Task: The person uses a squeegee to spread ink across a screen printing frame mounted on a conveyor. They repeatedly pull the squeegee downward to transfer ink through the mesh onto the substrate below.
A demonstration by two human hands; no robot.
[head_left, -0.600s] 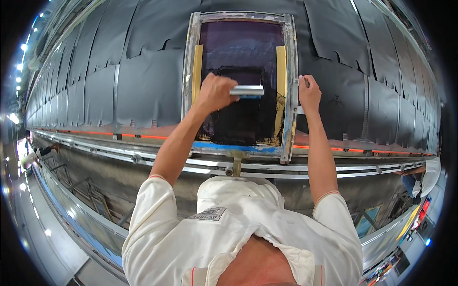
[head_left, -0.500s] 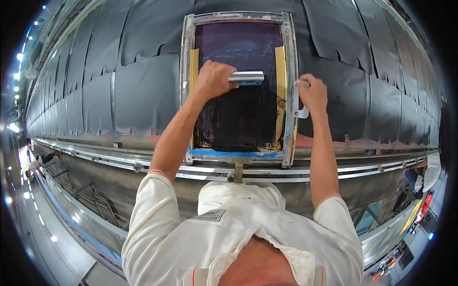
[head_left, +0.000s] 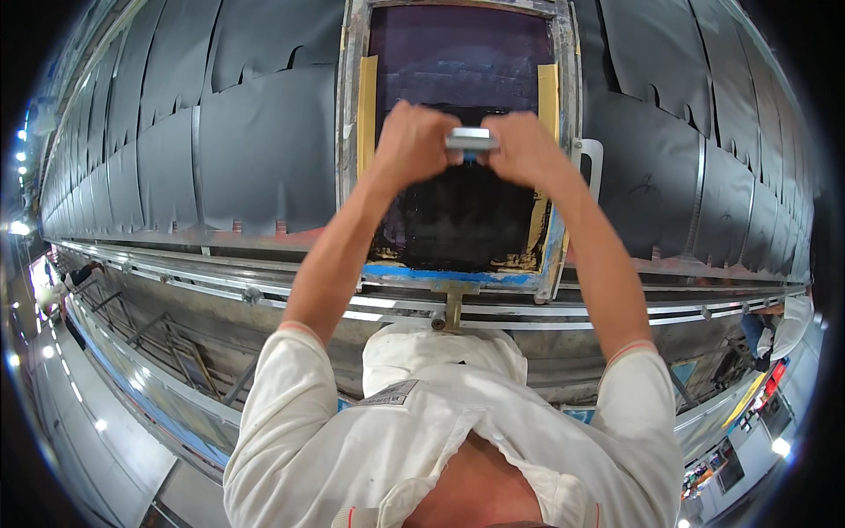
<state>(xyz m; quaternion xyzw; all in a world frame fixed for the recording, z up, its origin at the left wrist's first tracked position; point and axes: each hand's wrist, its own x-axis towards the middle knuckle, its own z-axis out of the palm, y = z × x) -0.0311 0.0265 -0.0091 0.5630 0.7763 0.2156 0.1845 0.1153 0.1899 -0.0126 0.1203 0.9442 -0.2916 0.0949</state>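
A metal squeegee (head_left: 472, 137) with a blue lower strip is held over the screen in an aluminium frame (head_left: 562, 264). My left hand (head_left: 415, 141) is closed round its left end, and my right hand (head_left: 519, 146) grips the right end. Beneath them the screen carries a dark purple coating and a pool of black ink (head_left: 453, 229). Yellow tape (head_left: 367, 92) runs down both inner sides, and blue tape (head_left: 449, 276) lines the near edge. A white curved handle (head_left: 595, 172) sticks out from the frame's right side.
Dark grey sheets (head_left: 238, 158) cover the long bench on both sides. Metal rails (head_left: 220, 283) run along its near edge, with a bracket (head_left: 453, 308) below the frame. A co-worker (head_left: 783, 321) is at the far right, and another person (head_left: 75, 277) at the far left.
My right hand has left the frame's right side and moved inward onto the squeegee's right end. My left hand has shifted slightly right with the squeegee. The screen appears higher in the picture.
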